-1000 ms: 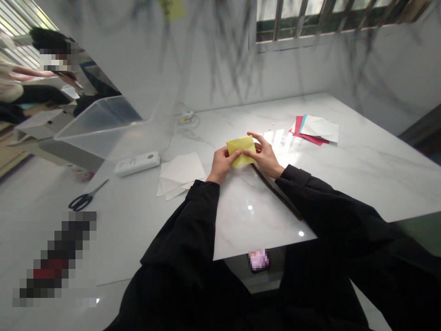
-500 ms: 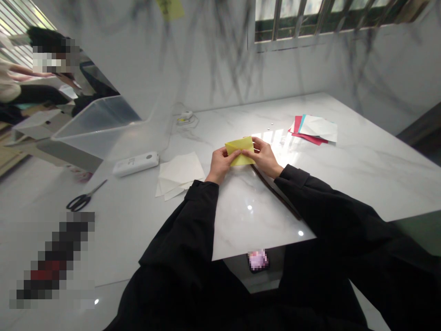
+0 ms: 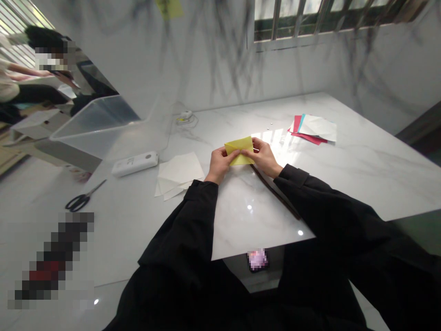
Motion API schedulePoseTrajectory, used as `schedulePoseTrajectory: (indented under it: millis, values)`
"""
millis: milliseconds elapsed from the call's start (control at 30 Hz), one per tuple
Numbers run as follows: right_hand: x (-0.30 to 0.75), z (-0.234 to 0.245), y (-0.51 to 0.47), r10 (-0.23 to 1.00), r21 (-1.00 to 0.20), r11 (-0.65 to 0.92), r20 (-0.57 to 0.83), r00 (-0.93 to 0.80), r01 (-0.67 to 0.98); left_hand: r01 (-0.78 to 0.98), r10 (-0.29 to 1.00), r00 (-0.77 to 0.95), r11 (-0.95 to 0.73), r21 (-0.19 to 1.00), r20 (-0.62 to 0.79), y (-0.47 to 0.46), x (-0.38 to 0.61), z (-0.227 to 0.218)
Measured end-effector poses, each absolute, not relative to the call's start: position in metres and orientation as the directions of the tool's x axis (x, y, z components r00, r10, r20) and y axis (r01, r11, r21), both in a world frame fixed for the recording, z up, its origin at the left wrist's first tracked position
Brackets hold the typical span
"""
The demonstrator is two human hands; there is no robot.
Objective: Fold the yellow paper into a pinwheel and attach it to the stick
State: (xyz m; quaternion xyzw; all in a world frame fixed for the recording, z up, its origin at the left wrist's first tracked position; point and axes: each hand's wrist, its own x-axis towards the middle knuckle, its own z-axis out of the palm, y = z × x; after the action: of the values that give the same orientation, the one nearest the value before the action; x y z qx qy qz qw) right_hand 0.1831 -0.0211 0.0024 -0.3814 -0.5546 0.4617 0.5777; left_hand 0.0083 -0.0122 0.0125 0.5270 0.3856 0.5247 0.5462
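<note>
A piece of folded yellow paper (image 3: pixel 243 146) is held up above the table between both hands. My left hand (image 3: pixel 219 164) grips its left side, thumb on the near face and fingers behind. On the right side my right hand (image 3: pixel 264 156) pinches it the same way, and the two thumbs nearly meet at the middle. A crease runs across the paper's upper part. Below my right hand, a thin dark brown strip (image 3: pixel 275 191) lies slantwise on the table. Several white paper sheets (image 3: pixel 181 171) are spread just left of my left hand.
Black-handled scissors (image 3: pixel 84 196) and a white oblong device (image 3: pixel 135 164) lie at left, near a clear plastic bin (image 3: pixel 99 124). Red, blue and white papers (image 3: pixel 315 129) rest at the back right of the marble-patterned table (image 3: pixel 361 156). Another person (image 3: pixel 51 87) sits at far left.
The view has shifted very slightly. Both hands keep the same hold on the yellow paper, with no clear movement.
</note>
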Motion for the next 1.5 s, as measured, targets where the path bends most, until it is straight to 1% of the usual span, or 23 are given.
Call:
schedulePoseTrajectory:
  millis: [400, 667, 1033, 1500]
  values:
    - [0.1831, 0.0027, -0.0208, 0.957, -0.956, 0.281, 0.286, -0.049, -0.089, -0.155, 0.981, 0.143, -0.108, 0.982, 0.130, -0.0115, 0.0086, 0.0116]
    - [0.1827, 0.0034, -0.0217, 0.961, -0.957, 0.268, 0.274, -0.040, -0.112, -0.167, 0.981, 0.145, -0.108, 0.980, 0.132, -0.0117, 0.0089, 0.0120]
    - [0.1819, 0.0033, -0.0207, 0.958, -0.957, 0.278, 0.283, -0.053, -0.078, -0.156, 0.980, 0.143, -0.115, 0.981, 0.138, -0.0110, 0.0087, 0.0108]
    - [0.1808, 0.0047, -0.0228, 0.965, -0.962, 0.253, 0.259, -0.049, -0.105, -0.141, 0.981, 0.135, -0.122, 0.982, 0.142, -0.0111, 0.0100, 0.0108]
